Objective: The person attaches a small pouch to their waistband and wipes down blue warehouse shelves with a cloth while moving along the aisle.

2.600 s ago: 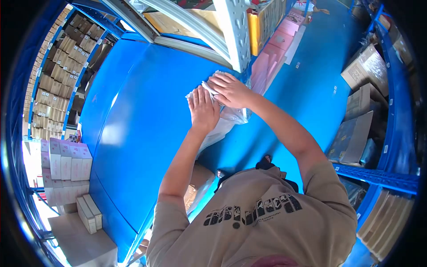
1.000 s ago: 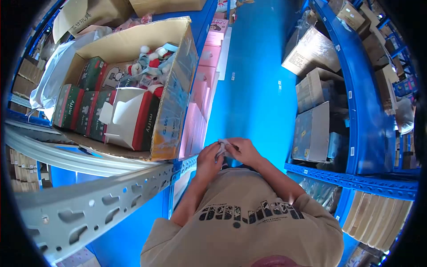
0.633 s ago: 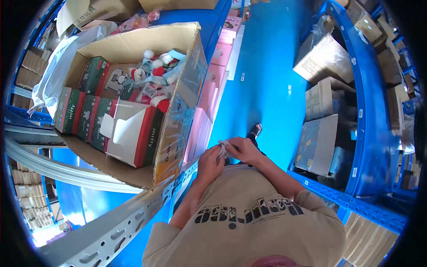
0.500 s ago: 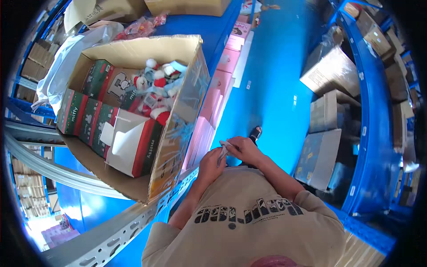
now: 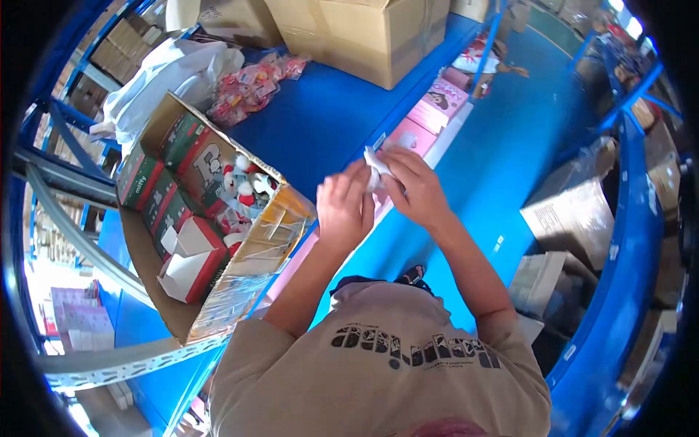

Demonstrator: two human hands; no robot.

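Observation:
Both hands grip a small, soft-looking white item (image 5: 376, 167), crumpled like tissue or thin cloth; its exact kind is unclear. My left hand (image 5: 344, 206) has its fingers closed at the item's left side. From the right, my right hand (image 5: 416, 183) pinches its upper part. To the left of my hands, an open cardboard carton (image 5: 266, 247) stands on the shelf. Inside lie dark green and red printed boxes (image 5: 166, 202), one with raised white flaps (image 5: 191, 246), and several small plush figures with red and white hats (image 5: 244, 186).
A blue shelf (image 5: 320, 98) holds a pile of small red plastic packets (image 5: 255, 86), a white plastic bag (image 5: 164, 76) and a big closed carton (image 5: 349, 36). Pink boxes (image 5: 437, 105) line the level below. Across the blue aisle floor (image 5: 495, 175) stand more cartons (image 5: 571, 207).
Both hands have risen and moved forward with the white item, away from my body. My view has shifted, so the carton appears smaller and more of the shelf behind it shows.

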